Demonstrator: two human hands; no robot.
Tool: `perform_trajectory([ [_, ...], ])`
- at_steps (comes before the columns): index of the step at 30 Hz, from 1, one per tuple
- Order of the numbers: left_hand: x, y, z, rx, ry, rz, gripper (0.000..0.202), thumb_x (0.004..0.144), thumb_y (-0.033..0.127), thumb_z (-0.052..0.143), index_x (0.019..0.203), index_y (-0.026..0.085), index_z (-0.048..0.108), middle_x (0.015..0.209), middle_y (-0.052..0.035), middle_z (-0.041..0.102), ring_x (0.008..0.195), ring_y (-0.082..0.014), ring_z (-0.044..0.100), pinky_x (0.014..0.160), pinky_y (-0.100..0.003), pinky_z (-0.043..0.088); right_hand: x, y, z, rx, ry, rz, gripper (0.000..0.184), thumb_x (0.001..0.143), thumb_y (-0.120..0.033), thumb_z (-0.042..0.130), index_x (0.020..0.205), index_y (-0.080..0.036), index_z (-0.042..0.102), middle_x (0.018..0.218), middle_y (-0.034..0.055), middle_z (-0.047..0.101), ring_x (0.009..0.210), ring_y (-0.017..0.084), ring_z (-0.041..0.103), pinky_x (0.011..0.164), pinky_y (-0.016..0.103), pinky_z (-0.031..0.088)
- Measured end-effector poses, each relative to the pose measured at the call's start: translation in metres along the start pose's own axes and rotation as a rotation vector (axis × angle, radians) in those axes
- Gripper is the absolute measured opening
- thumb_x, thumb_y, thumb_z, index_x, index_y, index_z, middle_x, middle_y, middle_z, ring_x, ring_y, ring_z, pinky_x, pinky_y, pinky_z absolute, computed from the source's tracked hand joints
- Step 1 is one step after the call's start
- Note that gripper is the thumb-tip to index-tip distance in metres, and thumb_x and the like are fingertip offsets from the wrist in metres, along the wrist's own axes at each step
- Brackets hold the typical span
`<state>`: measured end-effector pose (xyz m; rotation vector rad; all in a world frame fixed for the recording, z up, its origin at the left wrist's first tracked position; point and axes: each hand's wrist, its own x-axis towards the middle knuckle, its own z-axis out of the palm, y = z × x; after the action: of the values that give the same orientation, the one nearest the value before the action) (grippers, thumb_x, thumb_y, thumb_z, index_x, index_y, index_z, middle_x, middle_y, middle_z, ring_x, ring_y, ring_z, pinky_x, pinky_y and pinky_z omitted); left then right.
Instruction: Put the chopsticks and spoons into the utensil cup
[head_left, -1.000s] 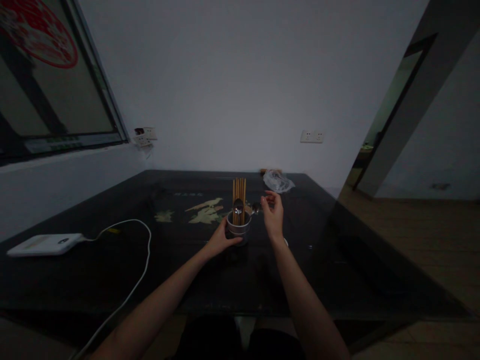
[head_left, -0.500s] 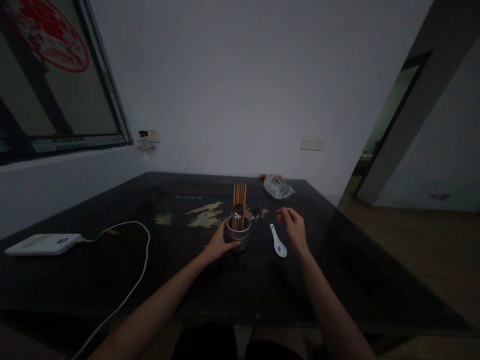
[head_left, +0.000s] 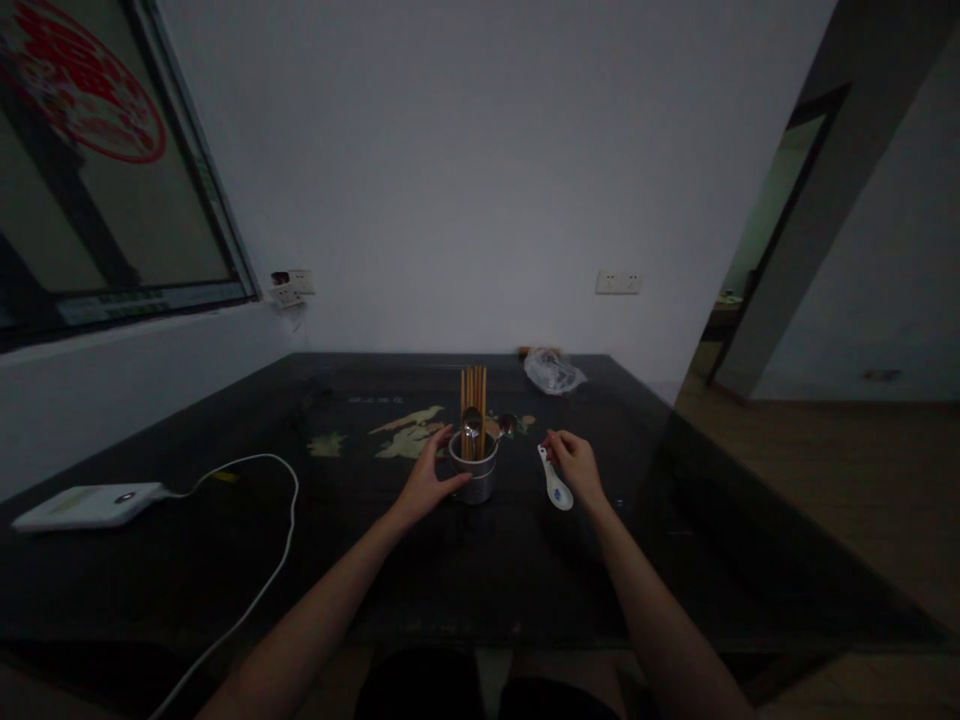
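Note:
A grey metal cup [head_left: 480,486] stands upright on the dark table, holding several wooden chopsticks [head_left: 474,385] and two metal spoons, one at the front [head_left: 471,422] and one leaning right [head_left: 507,425]. My left hand [head_left: 426,483] is curved around the cup's left side, thumb in front and fingers behind. To the right lies a white soup spoon [head_left: 557,490] with a blue mark in its bowl, its handle pointing away from me. The fingers of my right hand [head_left: 576,464] are closed at the upper end of that handle, partly covering it.
A white power bank [head_left: 86,507] lies at the left with a white cable [head_left: 289,530] curving toward the front edge. At the back, near the wall, sits a crumpled clear plastic bag [head_left: 553,371]. The black table [head_left: 360,590] has a faded painted pattern.
My right hand has come down and slightly left, onto the soup spoon's handle. My left hand stays at the cup. The whole view has shifted slightly.

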<state>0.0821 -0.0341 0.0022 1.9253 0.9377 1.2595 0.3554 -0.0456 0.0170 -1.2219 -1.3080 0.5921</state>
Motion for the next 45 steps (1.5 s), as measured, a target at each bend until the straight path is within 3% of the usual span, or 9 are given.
perform_trajectory([
  [5, -0.002, 0.007, -0.006, 0.108, 0.085, 0.099, 0.068, 0.078, 0.036, 0.064, 0.136, 0.025, 0.03, 0.133, -0.0112, 0.045, 0.123, -0.025, 0.044, 0.102, -0.043, 0.037, 0.001, 0.001, -0.002, 0.006, 0.021, 0.006, 0.045, 0.075, -0.057, 0.053, 0.064, -0.015, 0.064, 0.05, 0.0015, 0.055, 0.047, 0.013, 0.048, 0.045, 0.024, 0.035],
  [10, -0.007, 0.028, -0.014, 0.326, 0.326, 0.318, 0.038, 0.085, 0.03, 0.053, 0.121, 0.022, 0.047, 0.123, -0.0086, 0.05, 0.119, -0.0239, 0.046, 0.103, -0.043, 0.036, 0.002, -0.002, -0.007, 0.025, 0.065, 0.008, 0.042, 0.077, -0.053, 0.052, 0.062, -0.015, 0.062, 0.048, 0.0003, 0.052, 0.047, 0.014, 0.05, 0.046, 0.024, 0.037],
  [12, -0.01, 0.035, -0.011, 0.373, 0.336, 0.372, 0.03, 0.085, 0.027, 0.051, 0.114, 0.022, 0.051, 0.116, -0.0077, 0.054, 0.114, -0.0237, 0.048, 0.101, -0.043, 0.037, 0.003, -0.001, -0.009, 0.03, 0.07, 0.017, 0.041, 0.078, -0.052, 0.052, 0.062, -0.016, 0.061, 0.048, -0.0002, 0.052, 0.047, 0.014, 0.05, 0.047, 0.024, 0.037],
  [14, -0.014, 0.042, -0.004, 0.408, 0.223, 0.405, 0.026, 0.084, 0.027, 0.051, 0.109, 0.022, 0.056, 0.111, -0.0072, 0.057, 0.108, -0.0231, 0.052, 0.098, -0.043, 0.04, 0.004, 0.002, -0.01, 0.019, 0.077, 0.016, 0.041, 0.078, -0.052, 0.051, 0.062, -0.016, 0.061, 0.049, -0.0005, 0.052, 0.047, 0.014, 0.05, 0.048, 0.024, 0.037],
  [20, -0.016, 0.078, 0.038, 0.545, -0.446, 0.586, 0.027, 0.086, 0.023, 0.045, 0.106, 0.023, 0.063, 0.103, -0.0076, 0.064, 0.098, -0.0214, 0.058, 0.092, -0.04, 0.042, 0.009, 0.012, -0.013, -0.013, 0.08, 0.022, 0.041, 0.079, -0.052, 0.049, 0.063, -0.016, 0.061, 0.048, -0.0012, 0.053, 0.047, 0.013, 0.05, 0.05, 0.024, 0.038],
  [24, -0.001, 0.096, 0.077, 0.653, -0.598, 0.688, 0.027, 0.09, 0.022, 0.041, 0.109, 0.022, 0.059, 0.109, -0.0078, 0.062, 0.102, -0.0203, 0.056, 0.092, -0.037, 0.041, 0.01, 0.015, -0.014, -0.039, 0.074, 0.021, 0.04, 0.079, -0.051, 0.049, 0.063, -0.016, 0.062, 0.048, -0.0013, 0.053, 0.048, 0.013, 0.051, 0.049, 0.023, 0.038],
  [31, 0.034, 0.068, 0.13, 0.91, -0.423, 0.44, 0.019, 0.084, 0.011, 0.048, 0.1, 0.017, 0.057, 0.107, -0.0076, 0.059, 0.102, -0.0215, 0.052, 0.084, -0.035, 0.044, 0.013, 0.016, -0.022, -0.068, 0.141, 0.022, 0.04, 0.078, -0.051, 0.048, 0.061, -0.017, 0.061, 0.049, 0.0009, 0.056, 0.048, 0.014, 0.052, 0.05, 0.024, 0.039],
  [37, 0.032, 0.047, 0.136, 0.936, -0.362, 0.426, 0.023, 0.086, 0.009, 0.045, 0.103, 0.017, 0.058, 0.116, -0.0097, 0.056, 0.11, -0.0225, 0.048, 0.089, -0.037, 0.042, 0.014, 0.019, -0.023, -0.052, 0.181, 0.039, 0.041, 0.079, -0.051, 0.048, 0.063, -0.016, 0.062, 0.05, 0.0019, 0.057, 0.048, 0.014, 0.053, 0.049, 0.023, 0.04],
  [45, 0.031, 0.028, 0.143, 0.845, -0.403, 0.474, 0.022, 0.086, 0.009, 0.047, 0.102, 0.017, 0.059, 0.116, -0.0081, 0.058, 0.112, -0.0216, 0.051, 0.094, -0.037, 0.04, 0.015, 0.025, -0.021, -0.081, 0.157, 0.046, 0.039, 0.08, -0.048, 0.047, 0.062, -0.017, 0.062, 0.05, 0.0014, 0.056, 0.048, 0.013, 0.052, 0.048, 0.022, 0.039],
])
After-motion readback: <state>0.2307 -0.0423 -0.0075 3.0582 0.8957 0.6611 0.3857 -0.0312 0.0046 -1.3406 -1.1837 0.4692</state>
